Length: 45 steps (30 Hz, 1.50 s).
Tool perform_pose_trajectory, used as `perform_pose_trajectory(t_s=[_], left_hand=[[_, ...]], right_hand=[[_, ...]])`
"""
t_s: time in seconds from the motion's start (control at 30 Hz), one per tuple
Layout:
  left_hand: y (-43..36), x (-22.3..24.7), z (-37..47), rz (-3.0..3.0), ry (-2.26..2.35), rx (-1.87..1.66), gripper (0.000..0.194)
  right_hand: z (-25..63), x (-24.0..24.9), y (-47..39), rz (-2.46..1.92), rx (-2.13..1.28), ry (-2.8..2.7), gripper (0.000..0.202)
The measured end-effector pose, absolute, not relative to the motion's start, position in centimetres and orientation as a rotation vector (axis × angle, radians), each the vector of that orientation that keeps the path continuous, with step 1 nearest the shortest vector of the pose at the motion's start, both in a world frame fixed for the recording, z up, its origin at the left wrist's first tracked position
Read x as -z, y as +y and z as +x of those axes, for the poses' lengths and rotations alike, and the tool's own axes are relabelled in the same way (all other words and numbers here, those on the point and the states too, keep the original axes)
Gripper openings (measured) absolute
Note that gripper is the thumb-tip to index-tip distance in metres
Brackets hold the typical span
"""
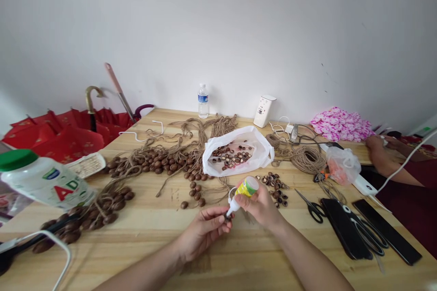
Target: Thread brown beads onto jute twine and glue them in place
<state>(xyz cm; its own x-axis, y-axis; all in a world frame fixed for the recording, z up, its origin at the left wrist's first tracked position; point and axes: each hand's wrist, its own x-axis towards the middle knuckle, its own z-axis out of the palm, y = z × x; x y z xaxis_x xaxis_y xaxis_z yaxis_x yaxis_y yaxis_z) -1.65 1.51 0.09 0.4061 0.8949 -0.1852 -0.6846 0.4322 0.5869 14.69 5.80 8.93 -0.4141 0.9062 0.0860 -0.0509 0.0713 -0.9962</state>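
Observation:
My left hand (207, 232) pinches a small brown nut shell (228, 218) near the table's front middle. Tilted nozzle-down, a glue bottle (246, 187) with a yellow-green label is gripped in my right hand (261, 207). Its white tip meets the shell or hovers just over it; I cannot tell which. Beyond my hands lies an open white plastic bag (262, 150) with cracked shells inside. More half shells (275, 182) lie loose to the right of the bag. Brown nuts (160, 163) strung on twine are heaped to the left.
Scissors (316, 213), a black phone (341, 227) and a coil of twine (309, 160) lie at right. A water bottle (203, 102) stands by the wall. At left are a large white bottle (48, 182) and red umbrellas (58, 132). Another person's hand (377, 150) shows at far right.

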Motion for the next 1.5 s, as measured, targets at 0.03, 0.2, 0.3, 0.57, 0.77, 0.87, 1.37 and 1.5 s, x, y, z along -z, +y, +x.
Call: perform_pose_trajectory(t_s=[0.03,0.2,0.3,0.57,0.77,0.87,1.37,1.5], left_hand=[[1.53,-0.13,-1.66,0.467,0.52,-1.044,0.022],[1.6,-0.35,-1.61,0.479,0.527,-1.045,0.021],[1.58,-0.38,-1.58,0.48,0.533,-1.04,0.02],[1.41,-0.56,-1.61,0.461,0.548,-1.033,0.021],[1.5,-0.36,-1.67,0.467,0.54,-1.022,0.02],[1.51,-0.26,-1.65,0.461,0.544,-1.023,0.021],[1.41,-0.21,-1.68,0.461,0.544,-1.017,0.02],[1.41,-0.39,-1.62,0.474,0.546,-1.015,0.02]], right_hand=[[14.75,-8.94,5.84,-0.889,-1.447,-1.497,0.034],[14.76,-8.74,6.0,-0.91,-1.403,-1.426,0.033],[14.62,-8.48,6.06,-0.91,-1.42,-1.409,0.032],[14.46,-8.07,6.47,-0.946,-1.469,-1.309,0.036],[14.46,-8.04,6.43,-0.953,-1.46,-1.346,0.037],[14.55,-8.02,6.45,-0.944,-1.457,-1.369,0.036],[14.65,-8.16,6.37,-0.925,-1.439,-1.414,0.035],[14.68,-8.34,6.35,-0.928,-1.431,-1.42,0.036]])
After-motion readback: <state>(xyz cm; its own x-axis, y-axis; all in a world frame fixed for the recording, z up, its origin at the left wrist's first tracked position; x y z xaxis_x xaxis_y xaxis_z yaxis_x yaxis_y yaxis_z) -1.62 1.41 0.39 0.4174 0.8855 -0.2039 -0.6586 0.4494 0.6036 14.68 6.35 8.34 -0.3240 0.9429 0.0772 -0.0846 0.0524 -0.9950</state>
